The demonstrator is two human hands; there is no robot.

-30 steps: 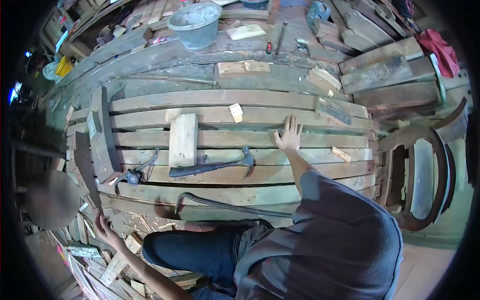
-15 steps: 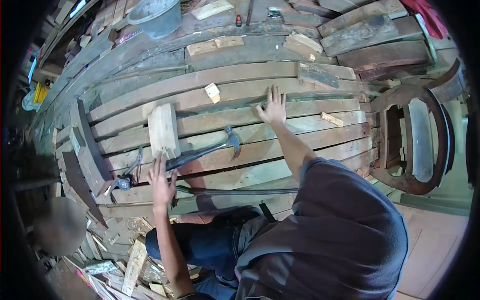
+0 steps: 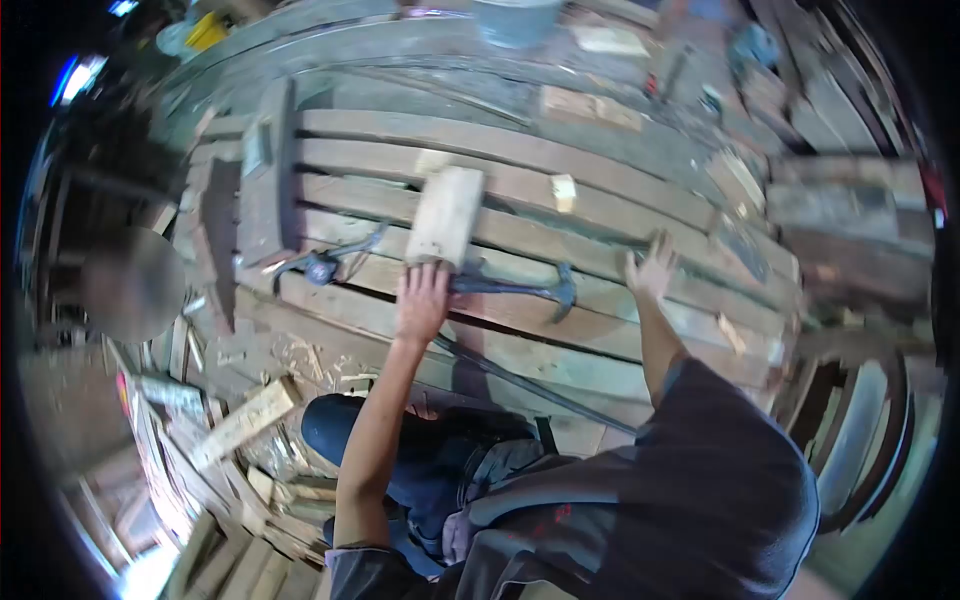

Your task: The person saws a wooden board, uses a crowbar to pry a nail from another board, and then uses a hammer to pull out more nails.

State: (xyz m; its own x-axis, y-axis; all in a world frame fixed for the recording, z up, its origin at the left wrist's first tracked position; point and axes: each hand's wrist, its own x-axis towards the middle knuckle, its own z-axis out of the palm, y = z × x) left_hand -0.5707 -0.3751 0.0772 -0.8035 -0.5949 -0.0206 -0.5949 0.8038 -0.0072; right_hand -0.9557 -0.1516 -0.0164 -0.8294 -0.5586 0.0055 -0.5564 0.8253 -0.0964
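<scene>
Left hand (image 3: 424, 302) is palm-down at the near end of a pale board (image 3: 447, 215), right over the handle end of the claw hammer (image 3: 520, 288). Fingers side by side and pointing away from the person. Can't tell from here whether that grip is closed round the handle or just resting on it; the palm hides it.

Hammer lies across the slatted surface (image 3: 345, 198), head to the right of the left hand, claw toward the person. Pale board lies across the slats, running away from the hand.

Right hand (image 3: 653, 270): blurred, fingers spread, grip wide and holding nothing, flat on the slats well right of the hammer head. Nearest bits: a wood splinter (image 3: 732, 333) and a dark block (image 3: 740, 250).

Also on the slats: a second tool (image 3: 320, 268) left of the left hand, a small chip (image 3: 564, 193) beyond the hammer, a thick beam (image 3: 268, 170) at the left end. Dark bar (image 3: 525, 383) slants along the near side.
</scene>
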